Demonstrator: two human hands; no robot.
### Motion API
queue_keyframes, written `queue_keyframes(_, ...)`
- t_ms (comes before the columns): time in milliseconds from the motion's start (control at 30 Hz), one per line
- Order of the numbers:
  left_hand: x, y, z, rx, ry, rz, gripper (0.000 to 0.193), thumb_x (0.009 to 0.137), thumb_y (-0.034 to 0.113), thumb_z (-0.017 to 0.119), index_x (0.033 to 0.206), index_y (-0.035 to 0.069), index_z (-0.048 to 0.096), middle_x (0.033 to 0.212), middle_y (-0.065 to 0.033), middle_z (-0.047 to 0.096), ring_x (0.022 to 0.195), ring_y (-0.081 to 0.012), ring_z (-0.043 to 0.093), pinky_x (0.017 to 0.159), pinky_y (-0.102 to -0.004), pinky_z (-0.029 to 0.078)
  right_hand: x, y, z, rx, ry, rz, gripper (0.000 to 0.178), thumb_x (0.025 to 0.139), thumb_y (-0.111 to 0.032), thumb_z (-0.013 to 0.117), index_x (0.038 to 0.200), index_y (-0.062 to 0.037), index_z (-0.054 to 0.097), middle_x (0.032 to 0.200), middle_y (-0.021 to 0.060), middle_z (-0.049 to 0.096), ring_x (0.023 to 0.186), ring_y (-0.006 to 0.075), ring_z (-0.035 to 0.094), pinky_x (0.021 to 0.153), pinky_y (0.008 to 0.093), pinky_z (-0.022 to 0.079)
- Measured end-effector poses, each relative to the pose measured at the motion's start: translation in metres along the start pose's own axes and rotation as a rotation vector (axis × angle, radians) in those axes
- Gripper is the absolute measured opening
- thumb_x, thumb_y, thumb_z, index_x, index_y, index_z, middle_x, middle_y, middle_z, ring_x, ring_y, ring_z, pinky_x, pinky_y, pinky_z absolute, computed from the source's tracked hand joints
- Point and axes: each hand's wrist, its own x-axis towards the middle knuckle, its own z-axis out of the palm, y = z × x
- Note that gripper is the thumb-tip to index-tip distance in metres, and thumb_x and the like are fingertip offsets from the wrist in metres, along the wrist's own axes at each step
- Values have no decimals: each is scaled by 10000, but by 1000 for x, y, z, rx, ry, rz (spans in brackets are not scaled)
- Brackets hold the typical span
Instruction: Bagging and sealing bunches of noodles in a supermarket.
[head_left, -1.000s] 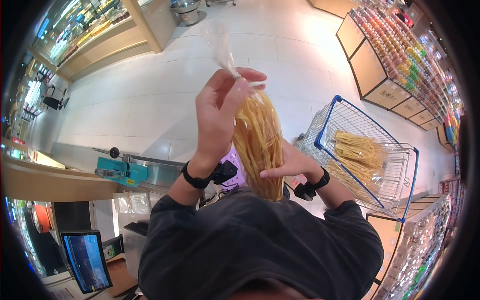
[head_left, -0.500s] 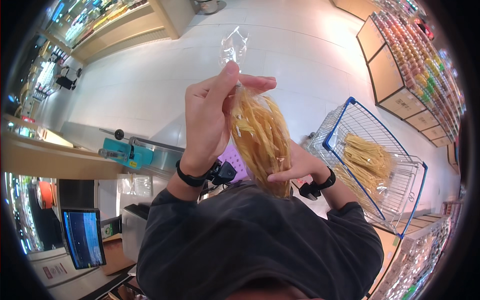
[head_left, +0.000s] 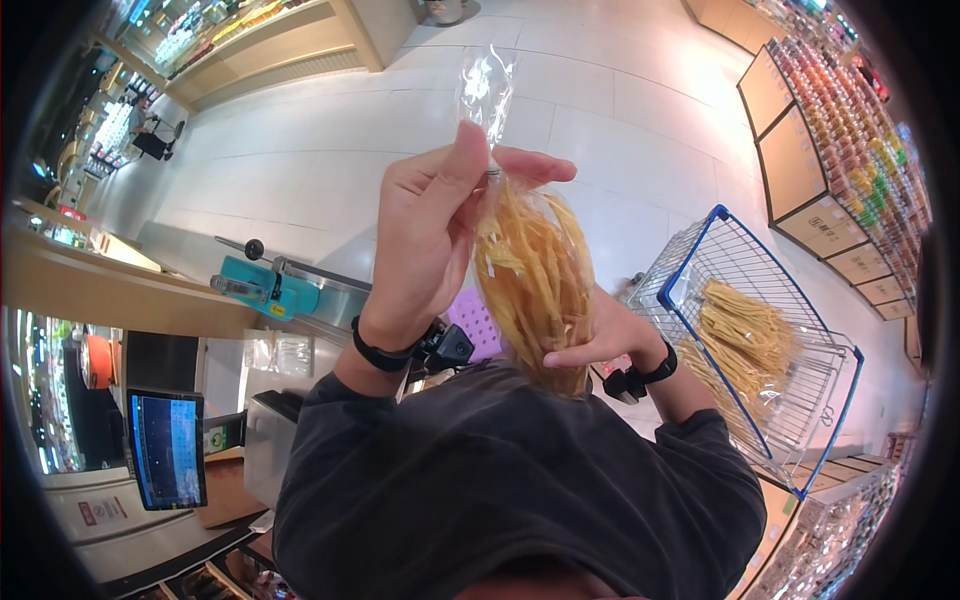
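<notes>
A clear bag point(head_left: 535, 270) full of long yellow strips point(head_left: 515, 235) is up in front of the person's dark shirt point(head_left: 500, 470). The left hand point(head_left: 425, 235) is up at the top, with the bag's thin, bunched neck between its thumb and fingers. The loose, shiny end of the bag pokes up past them. The right hand point(head_left: 610, 335) grasps the low part from the side, and its thumb lies across the front. A purple thing with holes point(head_left: 472, 322) shows just behind the bag.

On the left, a small blue-green machine point(head_left: 268, 288) sits on a metal strip, and thin clear bags point(head_left: 280, 354) hang below it. On the right is a wire cart point(head_left: 692, 252) with a blue rim. More yellow strips point(head_left: 742, 330) lie inside it, in clear wrap.

Far off, a big stand point(head_left: 800, 195) has rows of little colorful packs point(head_left: 855, 150) on it. A metal bucket point(head_left: 445, 12) is at the top edge, but what is in it cannot be seen.
</notes>
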Motion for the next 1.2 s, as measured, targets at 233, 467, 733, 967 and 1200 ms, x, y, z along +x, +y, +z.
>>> queue_keyframes(233, 0, -14, -5, 146, -226, 224, 586, 1109, 390, 332, 992, -71, 674, 1046, -247, 725, 1156, -373, 649, 1085, -494, 444, -4, 8, 2, -368, 269, -122, 797, 730, -187, 865, 1385, 7, 456, 1223, 141, 593, 1136, 259, 604, 991, 351, 460)
queue_keyframes(467, 0, -26, 4, 208, -338, 258, 527, 1095, 431, 330, 917, 12, 595, 1009, -265, 712, 1154, -408, 640, 1148, -615, 331, -23, 1, 6, -471, 401, -166, 750, 734, -183, 860, 1354, -18, 472, 1229, 139, 591, 1120, 260, 615, 986, 355, 461)
queue_keyframes(733, 20, -98, 6, 377, -122, 237, 610, 1112, 420, 308, 1193, -88, 636, 1169, -243, 691, 1115, -299, 668, 961, -394, 530, -84, 24, -14, -648, 732, -36, 863, 657, -217, 911, 1369, 28, 489, 1290, 166, 613, 1156, 274, 615, 992, 402, 493)
queue_keyframes(967, -30, -321, -32, 391, -297, -430, 171, 956, 61, 616, 1095, -21, 673, 1027, -116, 708, 870, -162, 686, 773, -293, 551, -256, 23, -29, -287, 1482, -28, 389, 787, 59, 805, 1141, 41, 645, 1060, 122, 708, 903, 204, 688, 810, 308, 574)
queue_keyframes(1200, -123, -526, -4, 638, -384, -820, 358, 775, 180, 792, 1082, 35, 682, 981, -110, 718, 880, -234, 695, 782, -333, 545, -355, 52, -14, -246, 1679, 122, 568, 742, 83, 796, 1269, 4, 601, 1178, 98, 663, 976, 196, 642, 821, 313, 549)
